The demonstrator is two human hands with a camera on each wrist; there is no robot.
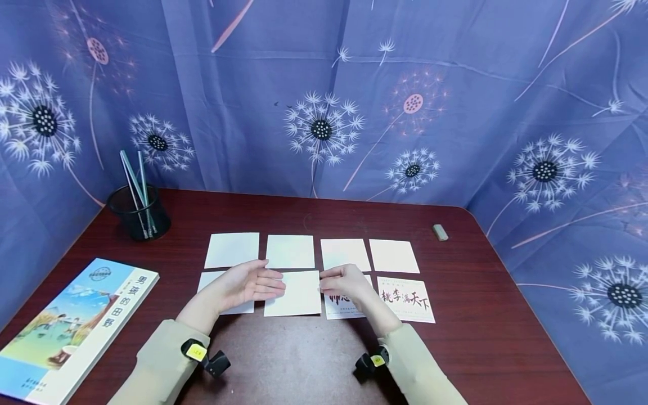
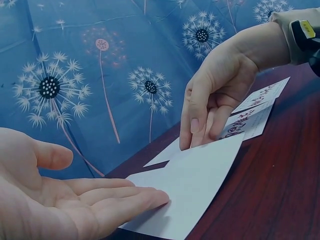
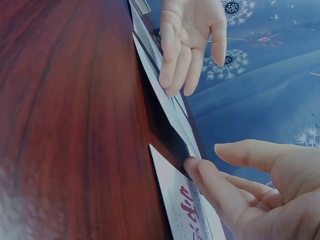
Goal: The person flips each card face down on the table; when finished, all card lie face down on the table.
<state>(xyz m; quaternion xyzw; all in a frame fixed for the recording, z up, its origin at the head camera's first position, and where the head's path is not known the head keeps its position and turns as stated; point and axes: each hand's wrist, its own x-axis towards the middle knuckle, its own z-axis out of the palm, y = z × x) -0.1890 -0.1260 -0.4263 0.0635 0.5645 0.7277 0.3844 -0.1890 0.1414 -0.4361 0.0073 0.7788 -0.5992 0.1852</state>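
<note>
A blank white card point(image 1: 293, 298) in the near row is raised along its right edge; the left wrist view shows its white face tilted. My right hand point(image 1: 350, 286) touches that edge with its fingertips, and in the right wrist view the thumb point(image 3: 250, 151) stands apart from the card. My left hand point(image 1: 243, 288), palm turned up and fingers extended, rests its fingertips on the card's left side. Beneath the left hand lies another blank card point(image 1: 238, 307). Two cards with red Chinese calligraphy, a nearer one point(image 1: 346, 309) partly hidden by my right hand and an outer one point(image 1: 405, 298), lie to the right.
Behind runs a far row of blank cards, from the leftmost card point(image 1: 232, 250) to the rightmost card point(image 1: 394, 256). A book point(image 1: 76, 326) and a black mesh pen holder point(image 1: 139, 216) with pencils occupy the left. An eraser point(image 1: 440, 232) lies at the back right.
</note>
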